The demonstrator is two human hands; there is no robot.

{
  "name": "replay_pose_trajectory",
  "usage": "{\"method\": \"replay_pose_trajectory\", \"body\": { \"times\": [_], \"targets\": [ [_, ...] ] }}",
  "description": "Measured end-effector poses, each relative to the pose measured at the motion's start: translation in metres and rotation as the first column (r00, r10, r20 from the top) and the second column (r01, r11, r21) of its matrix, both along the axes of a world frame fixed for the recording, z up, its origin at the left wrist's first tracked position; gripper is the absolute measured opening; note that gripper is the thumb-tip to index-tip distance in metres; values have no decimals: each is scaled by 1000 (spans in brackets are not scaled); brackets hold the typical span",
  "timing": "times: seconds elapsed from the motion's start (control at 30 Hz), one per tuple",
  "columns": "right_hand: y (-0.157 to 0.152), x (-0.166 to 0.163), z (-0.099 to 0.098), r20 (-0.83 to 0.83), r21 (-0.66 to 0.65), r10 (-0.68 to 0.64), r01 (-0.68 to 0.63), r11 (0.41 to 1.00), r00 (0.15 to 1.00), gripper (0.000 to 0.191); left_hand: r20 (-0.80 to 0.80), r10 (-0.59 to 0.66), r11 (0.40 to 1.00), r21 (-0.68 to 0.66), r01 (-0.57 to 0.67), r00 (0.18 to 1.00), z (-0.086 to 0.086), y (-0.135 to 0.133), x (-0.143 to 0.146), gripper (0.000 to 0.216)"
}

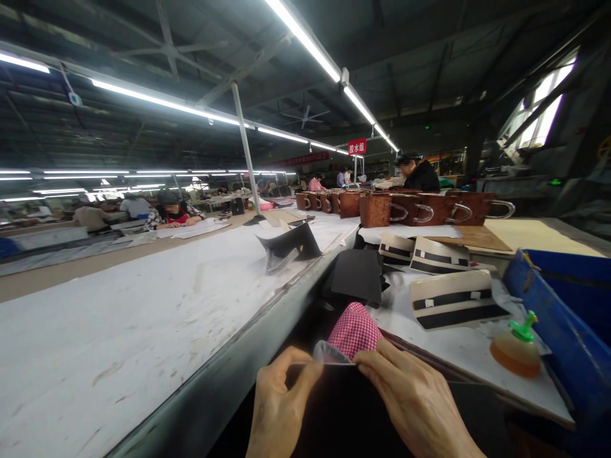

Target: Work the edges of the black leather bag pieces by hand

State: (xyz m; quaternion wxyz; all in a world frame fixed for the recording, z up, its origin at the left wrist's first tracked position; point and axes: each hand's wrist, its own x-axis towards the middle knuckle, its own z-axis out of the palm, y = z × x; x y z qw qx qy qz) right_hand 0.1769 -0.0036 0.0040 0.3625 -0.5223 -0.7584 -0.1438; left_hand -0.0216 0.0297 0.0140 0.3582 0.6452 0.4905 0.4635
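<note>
A dark, flat panel [346, 407], probably leather-like, is held up close to me. My left hand [286, 397] pinches its top edge between thumb and fingers. On the same edge, a little to the right, the fingertips of my right hand [415, 397] are closed. Between the two hands a piece of clear plastic [329, 352] stands up at the edge. Behind it shows red-and-white checked cloth [356, 331]. The panel's lower part fades into dark shadow.
A long white-covered table [167, 331] runs along the left, bearing a black bag piece [293, 245]. To the right are black panels [358, 277], beige panels with black strips [453, 296], a green-topped glue bottle [518, 350] and a blue bin [563, 305]. Brown bags [377, 210] stand behind; people work farther off.
</note>
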Motion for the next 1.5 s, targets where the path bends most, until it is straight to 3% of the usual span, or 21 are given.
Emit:
{"method": "replay_pose_trajectory", "body": {
  "times": [0.13, 0.23, 0.27, 0.3, 0.37, 0.47, 0.57, 0.7, 0.83, 0.9, 0.97, 1.03, 1.1, 1.2, 1.27, 1.3, 1.5],
  "targets": [
    [3, -3, -2, 15, 44, -15, 15, 999, 1000, 46, -257, 34, 988, 156, 7, 966, -5, 6, -6, 40],
    [5, -6, -1, 30, 83, -6, 4, 997, 1000, 51, -382, 124, 937, 350, 19, 916, -7, 1, -4, 22],
    [5, -8, 0, 40, 86, 7, -10, 996, 999, 54, -442, 140, 919, 392, 51, 886, -6, -1, -1, 29],
    [5, -9, 1, 50, 82, 24, -28, 996, 998, 57, -522, 125, 910, 399, 112, 843, -3, -4, 4, 40],
    [5, -13, 4, 73, 79, 63, -68, 995, 995, 62, -691, 18, 928, 280, 245, 722, 3, -7, 17, 53],
    [5, -17, 5, 104, 87, 81, -90, 992, 991, 61, -791, -63, 967, 103, 234, 608, 10, -5, 34, 54],
    [4, -12, 5, 117, 117, 53, -67, 991, 992, 49, -778, -31, 983, 89, 159, 627, 10, 5, 36, 46],
    [-13, 16, 3, 115, 174, -21, 1, 985, 993, 26, -733, -47, 988, 67, 142, 679, 6, 15, 19, 43],
    [-31, 56, -6, -64, 247, -152, 163, 955, 986, 16, -658, -58, 991, 52, 122, 751, 9, 16, -1, 37],
    [-30, 71, -13, -218, 171, -137, 176, 969, 966, 19, -627, -51, 991, 67, 119, 777, 9, 16, -7, 37],
    [-22, 77, -19, -352, 44, -75, 96, 994, 933, 21, -601, -30, 988, 103, 115, 798, 8, 15, -10, 38],
    [-11, 77, -24, -477, -24, -37, 29, 999, 878, 24, -568, -27, 982, 141, 129, 823, 7, 13, -12, 37],
    [-3, 73, -26, -639, -60, -20, -25, 998, 769, 29, -517, -62, 972, 163, 169, 854, 8, 10, -13, 35],
    [-2, 65, -23, -896, -191, -71, -236, 953, 438, 37, -451, -160, 945, 187, 269, 878, 15, 1, -14, 32],
    [-7, 62, -19, -960, -231, -162, -316, 920, 229, 40, -437, -227, 921, 194, 338, 870, 22, -6, -15, 33],
    [-10, 62, -16, -967, -237, -191, -318, 918, 167, 41, -440, -257, 910, 189, 369, 860, 26, -8, -15, 35],
    [-19, 63, -8, -977, -213, -209, -234, 949, 42, 40, -448, -346, 852, 218, 476, 824, 38, -17, -16, 40]
  ]
}}
